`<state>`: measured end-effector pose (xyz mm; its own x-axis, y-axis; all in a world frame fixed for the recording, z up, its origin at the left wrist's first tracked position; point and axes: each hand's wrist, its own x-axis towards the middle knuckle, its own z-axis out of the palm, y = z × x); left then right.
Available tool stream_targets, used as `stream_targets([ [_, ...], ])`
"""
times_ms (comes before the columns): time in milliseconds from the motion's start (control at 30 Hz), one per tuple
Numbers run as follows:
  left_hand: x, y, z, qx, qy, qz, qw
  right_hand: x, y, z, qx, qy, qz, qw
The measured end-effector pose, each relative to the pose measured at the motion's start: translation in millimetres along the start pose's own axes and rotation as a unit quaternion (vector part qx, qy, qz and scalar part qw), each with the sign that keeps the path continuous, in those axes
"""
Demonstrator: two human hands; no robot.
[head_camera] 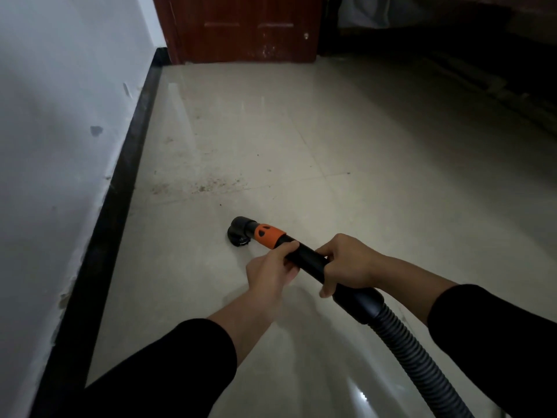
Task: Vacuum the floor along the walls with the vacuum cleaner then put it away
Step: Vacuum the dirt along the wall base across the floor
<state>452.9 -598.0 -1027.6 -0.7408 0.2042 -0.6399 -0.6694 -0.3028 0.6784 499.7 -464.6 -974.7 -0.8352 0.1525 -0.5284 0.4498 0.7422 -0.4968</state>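
A black vacuum wand (307, 262) with an orange collar (269, 235) points down and to the left. Its small round black nozzle (239, 233) rests on the beige tiled floor (346, 176). My left hand (272, 274) grips the wand just behind the orange collar. My right hand (346, 263) grips it farther back, near the black cuff where the ribbed grey hose (419, 366) begins. The hose runs off the bottom right edge. The vacuum's body is out of view. A patch of brownish dirt (196, 185) lies on the tiles ahead of the nozzle.
A white wall (60, 131) with a black baseboard (120, 188) runs along the left. A dark red wooden door (244, 28) closes the far end. Dark furniture (467, 55) with shadow beneath it lines the right side.
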Motion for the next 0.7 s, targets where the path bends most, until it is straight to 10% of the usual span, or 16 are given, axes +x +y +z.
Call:
stream_targets([
  [700,-6.9,-35.5,51.1,0.030,-0.075,-0.045,0.996,-30.6,54.7,-19.9,-0.005,0.050,0.061,0.997],
])
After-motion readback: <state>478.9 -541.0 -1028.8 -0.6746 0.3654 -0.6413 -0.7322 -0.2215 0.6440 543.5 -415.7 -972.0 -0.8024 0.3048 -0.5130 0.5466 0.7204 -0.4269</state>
